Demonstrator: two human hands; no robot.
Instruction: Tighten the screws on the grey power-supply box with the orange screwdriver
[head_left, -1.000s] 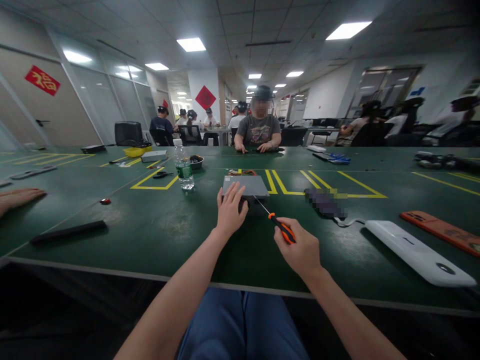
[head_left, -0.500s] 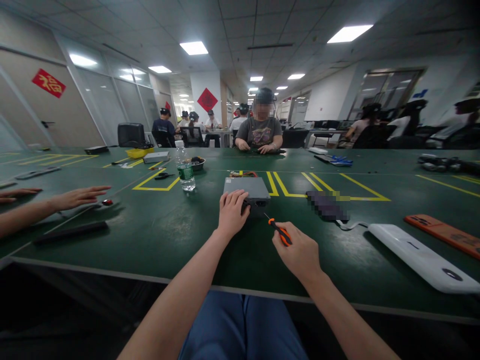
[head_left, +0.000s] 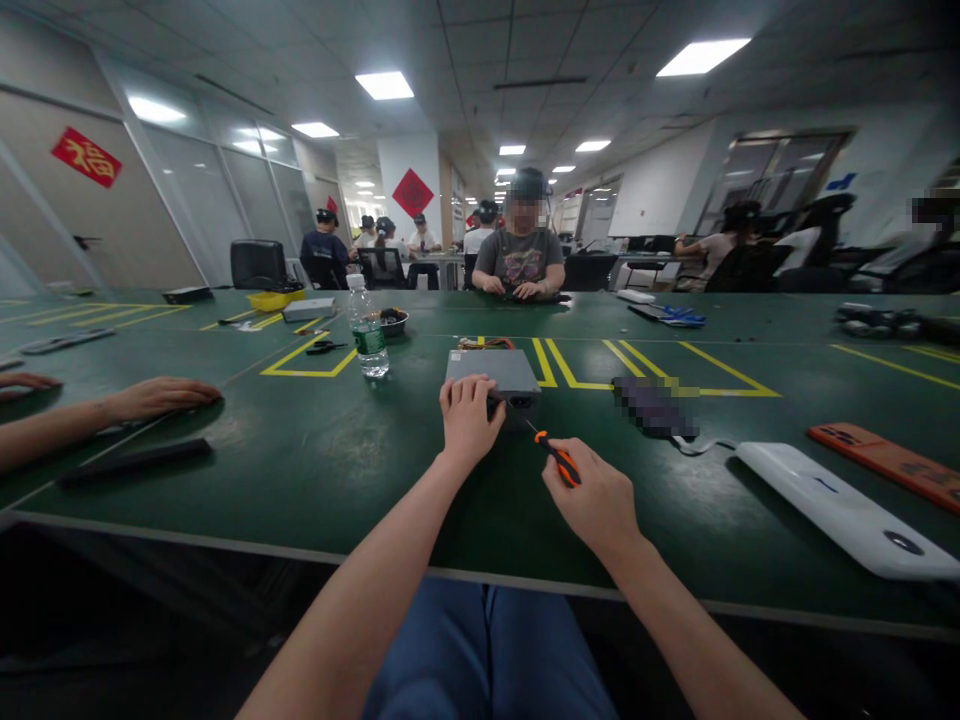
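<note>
A grey metal box [head_left: 502,368] with a socket on its near side and coloured wires [head_left: 487,344] behind it sits on the green table [head_left: 322,480]. My left hand [head_left: 469,415] grips its near left part, with fingers over the top edge and the thumb at the near side. My right hand [head_left: 596,492] is closed around an orange and black screwdriver [head_left: 559,460]. The screwdriver's thin shaft points up and left toward the box's near right corner; whether the tip touches anything I cannot tell.
A water bottle [head_left: 367,330] and a metal bowl [head_left: 392,321] stand left of the box. Rightward lie a dark blurred item [head_left: 652,407], a white device [head_left: 840,510] and an orange phone case [head_left: 885,460]. Another person's hand [head_left: 161,397] rests at left; a person [head_left: 519,255] sits opposite.
My left hand has shifted slightly right on the box, uncovering more of the socket. My right hand is nearly unchanged. The neighbour's hand at left has lowered to the table.
</note>
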